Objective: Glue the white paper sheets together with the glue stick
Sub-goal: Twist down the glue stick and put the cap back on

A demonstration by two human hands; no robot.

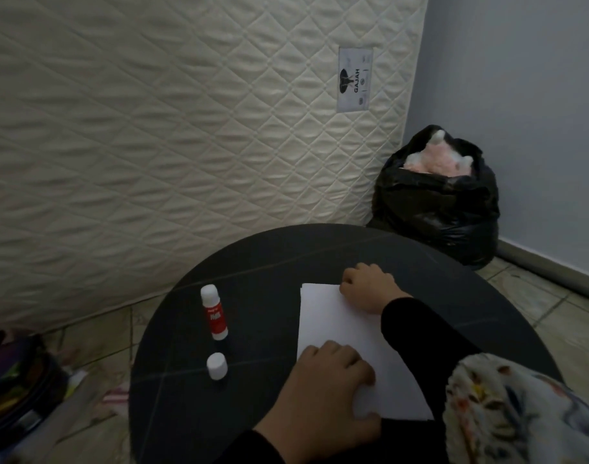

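We find the white paper sheets (pixel 340 333) lying stacked flat on the round dark table (pixel 252 262), with our left hand (pixel 333 373) curled knuckles-down on the near edge and our right hand (pixel 368 286) curled likewise on the far corner, neither pinching anything. Just to the left, clear of the paper, the glue stick (pixel 214 313) lies on its side and its cap (pixel 217 366) stands apart nearer us, so we judge this to be the pressing step. Should more bonding be needed, the next move calls for one hand to release and fetch the stick.
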